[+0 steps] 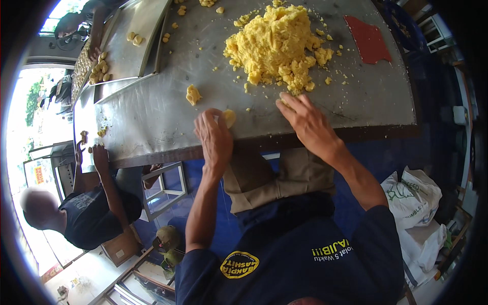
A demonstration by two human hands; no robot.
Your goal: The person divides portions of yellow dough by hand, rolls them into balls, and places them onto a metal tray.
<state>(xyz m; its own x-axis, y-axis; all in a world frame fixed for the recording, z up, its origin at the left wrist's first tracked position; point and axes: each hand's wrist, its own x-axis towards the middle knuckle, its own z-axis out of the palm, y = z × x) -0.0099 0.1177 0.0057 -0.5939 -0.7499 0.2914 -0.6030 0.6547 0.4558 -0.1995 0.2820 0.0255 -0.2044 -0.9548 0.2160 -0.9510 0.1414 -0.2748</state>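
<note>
A large crumbly mound of yellow dough-like paste (274,43) lies on the metal tabletop (168,119). My left hand (214,137) is near the table's front edge, its fingers curled down around a pale yellow piece of dough (229,118), part of which shows beside the fingers. My right hand (311,124) reaches forward with fingers stretched out, the tips at the crumbs on the mound's near edge. Whether anything lies beneath those fingertips is hard to see. A small loose lump of yellow paste (193,95) sits just beyond my left hand.
A red flat scraper-like sheet (367,39) lies right of the mound. Metal trays (131,43) with small dough balls (99,68) stand at the far left. A co-worker (86,206) handles pieces at the table's left end; another person (76,23) is beyond. White sacks (413,198) lie at right.
</note>
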